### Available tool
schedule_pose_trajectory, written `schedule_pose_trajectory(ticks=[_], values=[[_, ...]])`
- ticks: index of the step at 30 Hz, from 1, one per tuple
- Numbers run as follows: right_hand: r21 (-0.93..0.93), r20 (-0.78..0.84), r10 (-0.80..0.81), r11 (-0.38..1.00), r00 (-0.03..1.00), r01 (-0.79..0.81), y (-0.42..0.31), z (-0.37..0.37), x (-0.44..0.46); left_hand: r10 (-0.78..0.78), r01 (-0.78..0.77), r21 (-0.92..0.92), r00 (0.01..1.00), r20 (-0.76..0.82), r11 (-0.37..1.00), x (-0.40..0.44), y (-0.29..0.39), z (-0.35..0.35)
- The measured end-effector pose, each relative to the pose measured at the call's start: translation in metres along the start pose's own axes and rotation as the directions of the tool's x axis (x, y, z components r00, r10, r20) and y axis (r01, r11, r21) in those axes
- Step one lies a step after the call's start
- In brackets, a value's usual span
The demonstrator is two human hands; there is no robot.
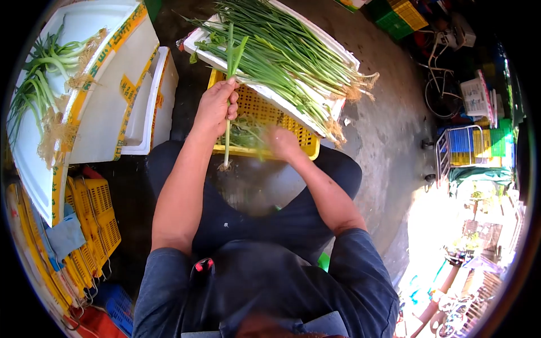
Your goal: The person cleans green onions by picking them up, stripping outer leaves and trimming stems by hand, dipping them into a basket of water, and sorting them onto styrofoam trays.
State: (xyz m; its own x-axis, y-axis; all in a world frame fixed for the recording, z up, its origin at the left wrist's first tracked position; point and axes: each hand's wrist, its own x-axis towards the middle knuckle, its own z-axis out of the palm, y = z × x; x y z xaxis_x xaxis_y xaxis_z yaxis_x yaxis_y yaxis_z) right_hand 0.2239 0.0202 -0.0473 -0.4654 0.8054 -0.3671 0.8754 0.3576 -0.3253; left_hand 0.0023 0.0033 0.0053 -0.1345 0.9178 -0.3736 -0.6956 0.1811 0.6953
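Note:
A single green onion (pixel 227 135) hangs upright from my left hand (pixel 217 107), whose fingers are wrapped round its stalk; its green leaves point up and its roots hang below. My right hand (pixel 282 142) is smeared by motion over the front part of the yellow basket (pixel 309 147), and its fingers cannot be made out. Loose green leaves (pixel 247 132) lie in the basket, blurred near my right hand. Across the basket's back edge rests a white foam lid (pixel 282 102) bearing a large pile of green onions (pixel 282 48), roots toward the right.
White foam boxes (pixel 104 127) stand at the left, the outer one holding more green onions (pixel 42 84). Yellow crates (pixel 98 211) and a blue basket (pixel 119 307) are at the lower left. A cart (pixel 463 147) and a bicycle wheel (pixel 441 97) stand at the right.

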Motion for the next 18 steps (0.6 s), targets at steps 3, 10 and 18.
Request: schedule_pose_trajectory(ticks=[3,10,18], values=[[0.027,0.101,-0.037,0.999,0.994,0.034,-0.013,0.037,0.003,0.041,-0.042,-0.022,0.999,-0.017,0.999,0.002,0.001,-0.009],[0.336,-0.321,-0.121,0.913,0.939,0.232,-0.003,0.016,0.017,0.082,-0.085,-0.058,0.995,-0.06,0.995,0.0,0.009,-0.003],[-0.128,-0.616,-0.032,0.99,0.787,-0.061,0.099,-0.057,0.034,0.131,-0.138,-0.083,0.988,-0.084,0.987,-0.002,0.013,-0.001]])
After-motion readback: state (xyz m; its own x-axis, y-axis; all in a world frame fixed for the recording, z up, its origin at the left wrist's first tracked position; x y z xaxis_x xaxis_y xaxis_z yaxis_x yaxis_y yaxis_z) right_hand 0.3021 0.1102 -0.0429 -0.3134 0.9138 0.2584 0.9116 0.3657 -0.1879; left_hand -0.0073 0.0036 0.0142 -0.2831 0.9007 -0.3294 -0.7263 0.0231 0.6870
